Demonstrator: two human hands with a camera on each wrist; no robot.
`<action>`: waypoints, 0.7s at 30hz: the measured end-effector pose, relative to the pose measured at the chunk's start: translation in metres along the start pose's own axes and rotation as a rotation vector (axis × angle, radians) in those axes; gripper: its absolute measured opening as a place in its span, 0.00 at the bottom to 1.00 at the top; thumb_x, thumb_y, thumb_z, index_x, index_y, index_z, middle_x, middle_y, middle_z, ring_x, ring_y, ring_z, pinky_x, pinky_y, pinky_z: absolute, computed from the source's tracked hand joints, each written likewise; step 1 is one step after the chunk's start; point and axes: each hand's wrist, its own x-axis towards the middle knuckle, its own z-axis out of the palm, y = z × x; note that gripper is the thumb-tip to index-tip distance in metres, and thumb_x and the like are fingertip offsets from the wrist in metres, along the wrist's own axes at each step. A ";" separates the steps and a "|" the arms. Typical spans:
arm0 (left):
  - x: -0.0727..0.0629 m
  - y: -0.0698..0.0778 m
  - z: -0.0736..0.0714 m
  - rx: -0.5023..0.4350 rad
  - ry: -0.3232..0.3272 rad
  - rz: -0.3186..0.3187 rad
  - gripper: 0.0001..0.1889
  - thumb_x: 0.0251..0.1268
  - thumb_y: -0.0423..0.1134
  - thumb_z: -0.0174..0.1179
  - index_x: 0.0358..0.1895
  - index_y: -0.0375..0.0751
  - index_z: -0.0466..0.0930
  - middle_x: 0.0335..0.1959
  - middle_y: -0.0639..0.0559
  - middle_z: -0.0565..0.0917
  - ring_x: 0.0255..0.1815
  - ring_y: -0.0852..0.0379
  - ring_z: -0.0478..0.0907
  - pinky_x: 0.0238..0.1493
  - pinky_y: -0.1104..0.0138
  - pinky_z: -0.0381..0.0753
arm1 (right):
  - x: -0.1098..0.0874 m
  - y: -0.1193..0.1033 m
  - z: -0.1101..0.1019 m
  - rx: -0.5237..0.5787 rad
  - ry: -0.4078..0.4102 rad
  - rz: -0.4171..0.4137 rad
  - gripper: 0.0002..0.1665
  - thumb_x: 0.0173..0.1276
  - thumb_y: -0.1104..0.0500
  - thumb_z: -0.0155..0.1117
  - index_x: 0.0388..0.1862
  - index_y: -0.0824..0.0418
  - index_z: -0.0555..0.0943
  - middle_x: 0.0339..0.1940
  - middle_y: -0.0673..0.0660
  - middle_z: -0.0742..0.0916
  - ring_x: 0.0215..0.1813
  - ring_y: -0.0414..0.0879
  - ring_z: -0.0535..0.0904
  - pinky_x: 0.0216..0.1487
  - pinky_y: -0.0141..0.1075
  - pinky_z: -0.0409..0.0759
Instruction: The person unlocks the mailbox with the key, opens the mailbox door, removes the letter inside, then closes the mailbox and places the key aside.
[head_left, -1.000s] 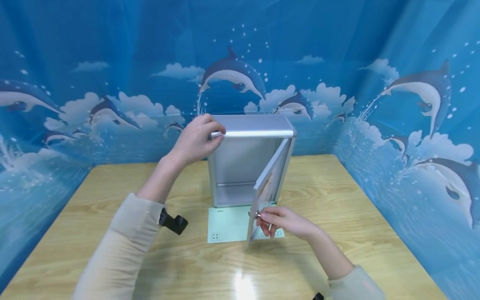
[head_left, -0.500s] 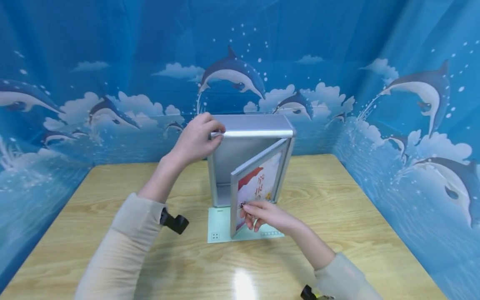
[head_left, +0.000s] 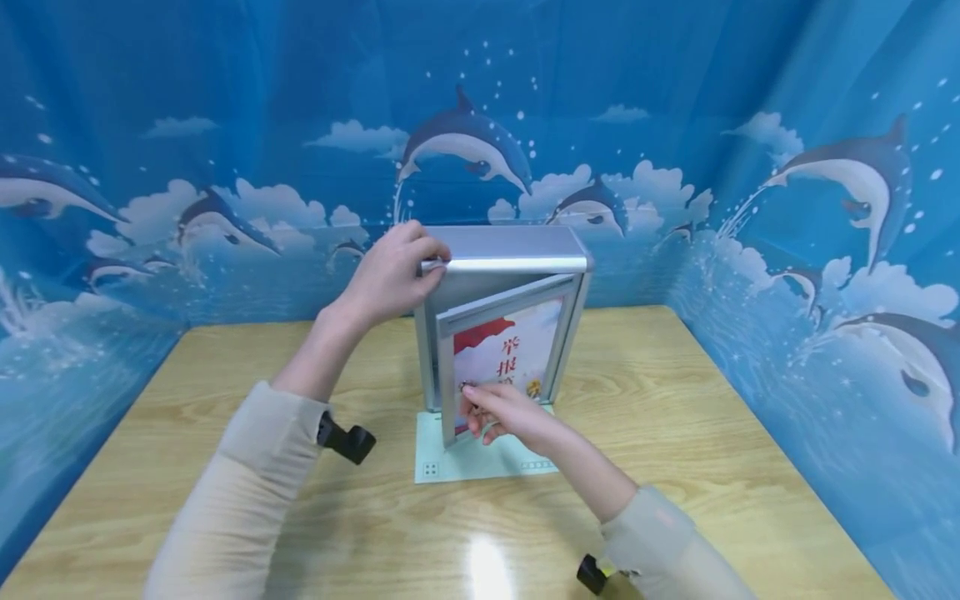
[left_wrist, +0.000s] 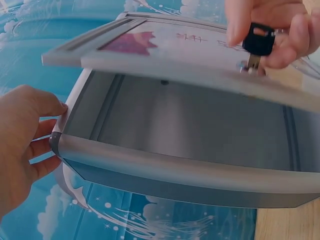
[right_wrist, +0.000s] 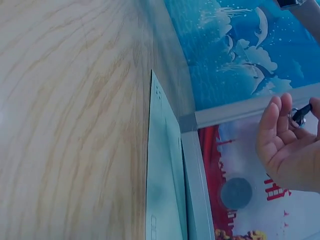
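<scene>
A silver metal box (head_left: 517,243) stands on the table with its framed front door (head_left: 551,333) partly open, hinged on the right. Red characters and a red banner are printed on the door's poster. My left hand (head_left: 393,275) grips the box's upper left corner, thumb on the front edge. With thumb and fingers my right hand (head_left: 517,417) pinches a black-headed key (left_wrist: 259,42), whose blade sits in the door's lock (left_wrist: 248,68). Rings hang by the key in the right wrist view. Through the gap, the bare inside of the box (left_wrist: 185,120) shows in the left wrist view.
A pale green envelope (head_left: 480,468) lies flat on the wooden table (head_left: 360,533), in front of the box and partly under the door. Behind and at the sides hangs a blue curtain (head_left: 300,100) printed with dolphins. Each wrist wears a black camera mount (head_left: 347,442).
My right hand has swung the door by its key leftward toward the box, from wide open to a narrower gap. My left hand has stayed on the box corner.
</scene>
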 end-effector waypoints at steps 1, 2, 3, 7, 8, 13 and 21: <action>0.000 0.000 0.000 0.001 0.000 -0.002 0.07 0.62 0.33 0.58 0.40 0.35 0.82 0.35 0.45 0.75 0.40 0.50 0.72 0.42 0.60 0.73 | 0.002 -0.001 0.001 0.006 0.013 0.004 0.28 0.70 0.43 0.50 0.37 0.69 0.75 0.23 0.54 0.79 0.27 0.44 0.75 0.28 0.33 0.77; 0.001 0.000 -0.001 0.003 0.000 -0.003 0.07 0.62 0.33 0.58 0.40 0.35 0.82 0.35 0.45 0.75 0.40 0.50 0.72 0.42 0.60 0.73 | 0.005 -0.002 0.002 0.011 0.027 0.006 0.27 0.70 0.43 0.50 0.37 0.68 0.75 0.22 0.54 0.79 0.27 0.43 0.75 0.28 0.33 0.77; 0.001 0.000 -0.001 0.003 -0.001 -0.004 0.07 0.62 0.33 0.58 0.40 0.35 0.82 0.35 0.45 0.75 0.40 0.50 0.72 0.42 0.61 0.73 | 0.007 -0.003 0.003 0.017 0.040 0.009 0.26 0.70 0.43 0.51 0.37 0.67 0.75 0.22 0.54 0.78 0.27 0.43 0.74 0.28 0.33 0.77; 0.002 -0.001 -0.001 0.005 -0.006 -0.001 0.07 0.62 0.33 0.57 0.40 0.36 0.82 0.35 0.46 0.75 0.40 0.50 0.72 0.42 0.60 0.73 | 0.015 -0.005 0.005 0.045 0.081 0.019 0.26 0.70 0.44 0.51 0.37 0.69 0.75 0.22 0.54 0.77 0.26 0.42 0.73 0.27 0.33 0.76; 0.002 -0.001 -0.001 0.004 -0.009 -0.001 0.07 0.62 0.33 0.57 0.40 0.36 0.82 0.35 0.46 0.75 0.40 0.50 0.72 0.42 0.60 0.73 | 0.017 -0.005 0.005 0.060 0.088 0.025 0.27 0.70 0.44 0.51 0.38 0.69 0.75 0.22 0.54 0.77 0.25 0.42 0.73 0.27 0.32 0.76; 0.003 -0.001 0.000 0.000 -0.016 -0.018 0.07 0.62 0.33 0.57 0.41 0.36 0.82 0.35 0.46 0.75 0.40 0.50 0.71 0.43 0.60 0.72 | 0.026 -0.008 0.008 0.153 0.110 0.060 0.28 0.68 0.43 0.53 0.41 0.71 0.74 0.22 0.53 0.76 0.24 0.41 0.72 0.23 0.29 0.74; 0.001 -0.001 0.000 -0.013 -0.014 -0.033 0.08 0.61 0.33 0.58 0.41 0.36 0.82 0.35 0.46 0.75 0.41 0.50 0.71 0.42 0.60 0.72 | 0.039 -0.007 0.014 0.220 0.196 0.042 0.28 0.67 0.42 0.53 0.34 0.69 0.74 0.17 0.51 0.74 0.19 0.39 0.70 0.17 0.28 0.69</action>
